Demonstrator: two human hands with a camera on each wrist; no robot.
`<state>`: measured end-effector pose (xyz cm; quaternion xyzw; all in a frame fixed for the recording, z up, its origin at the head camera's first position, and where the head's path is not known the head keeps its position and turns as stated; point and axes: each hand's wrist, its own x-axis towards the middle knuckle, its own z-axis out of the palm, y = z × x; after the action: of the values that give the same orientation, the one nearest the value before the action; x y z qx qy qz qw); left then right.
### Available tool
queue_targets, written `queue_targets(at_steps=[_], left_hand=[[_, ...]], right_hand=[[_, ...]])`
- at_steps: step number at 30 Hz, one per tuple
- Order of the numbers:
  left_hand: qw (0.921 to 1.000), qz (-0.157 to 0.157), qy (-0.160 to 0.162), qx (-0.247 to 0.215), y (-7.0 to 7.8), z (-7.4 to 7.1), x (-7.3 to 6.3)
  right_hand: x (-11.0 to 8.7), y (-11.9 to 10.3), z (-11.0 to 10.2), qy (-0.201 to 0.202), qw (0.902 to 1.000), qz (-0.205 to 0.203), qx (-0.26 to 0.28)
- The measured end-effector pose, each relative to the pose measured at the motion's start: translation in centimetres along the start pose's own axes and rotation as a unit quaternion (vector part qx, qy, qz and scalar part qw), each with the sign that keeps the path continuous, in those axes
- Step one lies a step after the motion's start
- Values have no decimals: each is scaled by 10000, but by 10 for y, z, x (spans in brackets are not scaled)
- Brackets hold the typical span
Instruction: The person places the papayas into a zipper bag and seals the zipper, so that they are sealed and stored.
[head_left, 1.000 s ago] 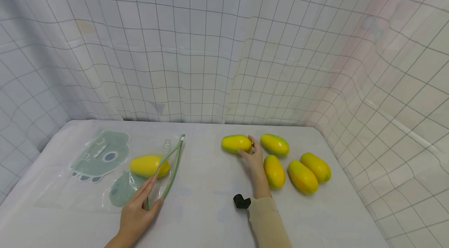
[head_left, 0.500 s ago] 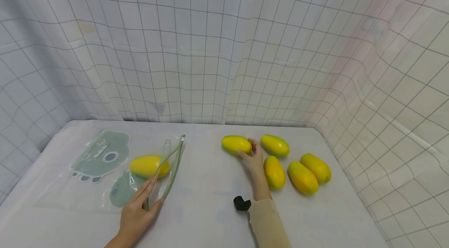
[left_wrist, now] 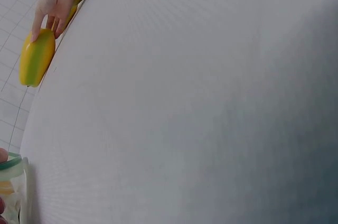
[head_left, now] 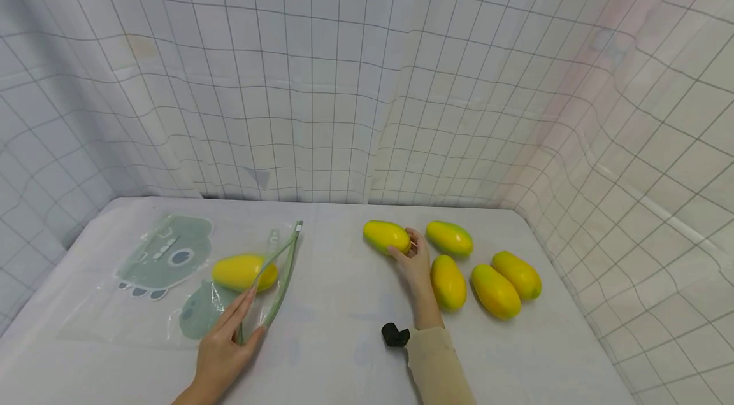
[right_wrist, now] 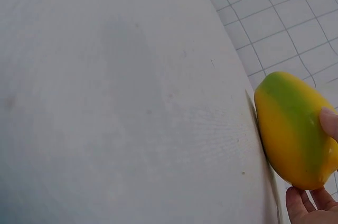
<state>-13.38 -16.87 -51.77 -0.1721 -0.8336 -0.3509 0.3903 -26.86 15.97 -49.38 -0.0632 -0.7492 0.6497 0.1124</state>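
Note:
In the head view my right hand [head_left: 415, 262] holds the right end of a yellow-green papaya [head_left: 383, 235] at the back middle of the table. The right wrist view has my thumb on one side of this papaya [right_wrist: 296, 134] and the fingertips at its lower end. My left hand [head_left: 223, 348] lies at the mouth of a clear zip bag [head_left: 281, 300], its extended fingers at one green zip strip and the thumb at the other, the strips apart between them. Inside the bag, which has a green cartoon print, lies another papaya [head_left: 236, 271].
Right of my right hand lie several more papayas: one at the back [head_left: 449, 238], one beside my forearm [head_left: 448, 283] and a touching pair [head_left: 496, 291]. The white table [head_left: 332, 354] ends at a hanging grid-patterned curtain [head_left: 321, 106] behind and at both sides.
The right hand has shifted slightly toward me, and the papaya it holds has turned, its right end now nearer me. My left hand and the bag have stayed in place.

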Motion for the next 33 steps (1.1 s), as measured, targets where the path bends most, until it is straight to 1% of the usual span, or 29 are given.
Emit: queue_targets(at_steps=[2, 8, 11, 19, 22, 25, 26, 29, 33], left_hand=[[10000, -57, -45, 43, 0, 0, -1], [9999, 113, 128, -11, -2, 1, -1], [9998, 111, 146, -61, -2, 2, 0], [9999, 82, 136, -34, -1, 1, -1], [9998, 88, 154, -24, -2, 2, -1], [9998, 94, 169, -2, -2, 2, 0], [9998, 103, 175, -19, -2, 2, 0], [9998, 124, 180, -44, -2, 3, 0], [9997, 127, 184, -68, -2, 3, -1]], right_hand=[[0, 0, 0, 14, 10000, -13, -9], [-2, -1, 2, 8, 10000, -48, -34], [-4, -2, 5, -88, 9999, -61, -56], [-10, -6, 19, -494, 9987, 71, 85], [-20, -21, 23, -739, 9971, 153, 114], [-25, -26, 26, -983, 9947, 258, 175], [-26, -26, 27, -1054, 9938, 288, 181], [-24, -14, 31, -1219, 9921, 229, 178], [-30, -11, 37, -1513, 9884, 44, 155]])
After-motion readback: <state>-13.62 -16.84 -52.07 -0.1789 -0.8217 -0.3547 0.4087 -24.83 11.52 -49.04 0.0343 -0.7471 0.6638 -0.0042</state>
